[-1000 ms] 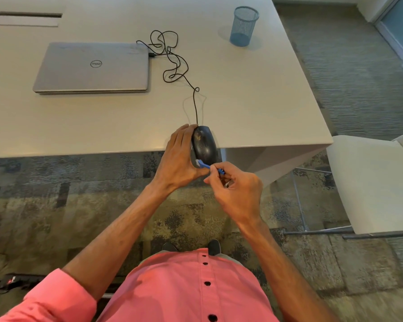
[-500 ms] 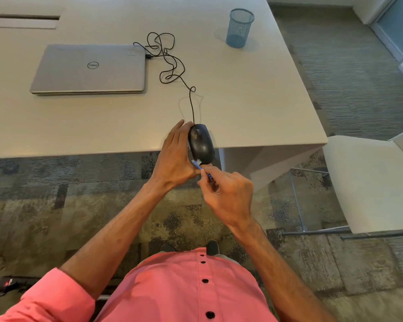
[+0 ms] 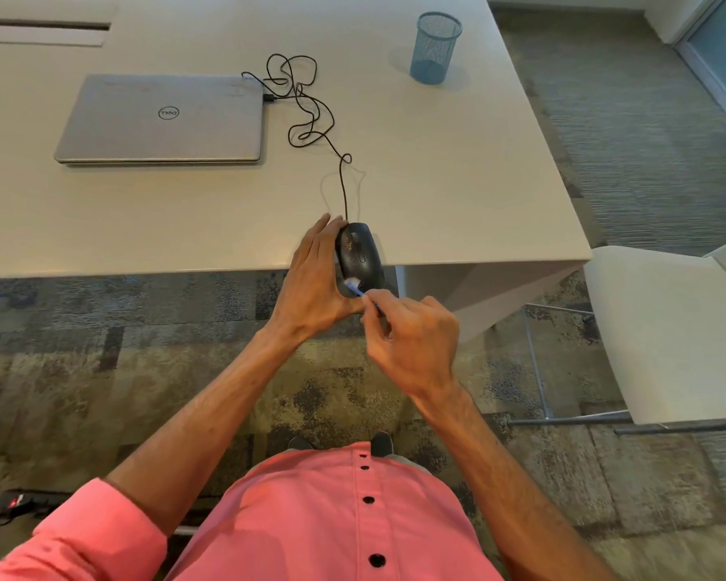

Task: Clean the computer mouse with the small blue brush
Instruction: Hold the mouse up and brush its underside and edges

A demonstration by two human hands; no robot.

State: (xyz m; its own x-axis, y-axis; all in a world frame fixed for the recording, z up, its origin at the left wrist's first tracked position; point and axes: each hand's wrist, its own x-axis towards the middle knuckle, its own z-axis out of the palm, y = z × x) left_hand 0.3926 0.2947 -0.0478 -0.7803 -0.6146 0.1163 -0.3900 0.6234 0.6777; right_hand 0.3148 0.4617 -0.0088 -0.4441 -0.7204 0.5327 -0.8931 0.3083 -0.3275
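A black wired computer mouse (image 3: 359, 255) is held up at the near edge of the white table (image 3: 457, 195), its top toward me. My left hand (image 3: 315, 283) grips it from the left side, fingers along its edge. My right hand (image 3: 411, 341) pinches the small blue brush (image 3: 359, 289) by its handle. The brush's white bristles touch the rear end of the mouse, close to my left thumb. Most of the handle is hidden in my fingers.
The mouse cable (image 3: 307, 115) loops across the table to a closed silver laptop (image 3: 164, 119) at the back left. A blue mesh cup (image 3: 434, 48) stands at the back right. A white chair (image 3: 667, 329) sits right of the table. A power strip (image 3: 22, 501) lies on the carpet.
The brush head has slid a little to the left along the rear of the mouse, with my right hand following. My left hand keeps the same hold on the mouse.
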